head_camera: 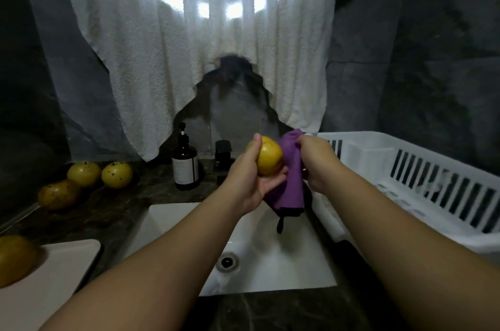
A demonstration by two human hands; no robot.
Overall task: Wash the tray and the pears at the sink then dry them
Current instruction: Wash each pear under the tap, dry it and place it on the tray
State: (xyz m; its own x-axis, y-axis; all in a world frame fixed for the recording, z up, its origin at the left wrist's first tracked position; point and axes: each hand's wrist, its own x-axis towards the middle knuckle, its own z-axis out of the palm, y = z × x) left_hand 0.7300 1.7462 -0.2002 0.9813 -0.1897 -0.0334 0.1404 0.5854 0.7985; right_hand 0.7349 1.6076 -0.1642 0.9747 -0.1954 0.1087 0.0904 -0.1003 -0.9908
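I see the left hand (255, 176) holding a yellow pear (269, 155) above the sink (173, 218), thumb up over the fruit's left side and fingers cupped beneath it. The right hand (318, 161) grips a purple cloth (290, 176) pressed against the pear's right side; the cloth hides that side of the fruit and most of the right fingers, so I cannot make out their exact hold. The cloth's dark lower edge hangs over the sink. Left of the sink, three speckled pears (86, 177) lie on the dark counter, dim and hard to read. Nearer, left of the sink, a pale tray (67, 263) carries another pear (15, 259), both cut off by the frame edge. Behind the sink stand a brown pump bottle (186, 165) and a dark tap (224, 157), partly hidden by the left hand. Right of the sink sits a white slatted basket (433, 182).
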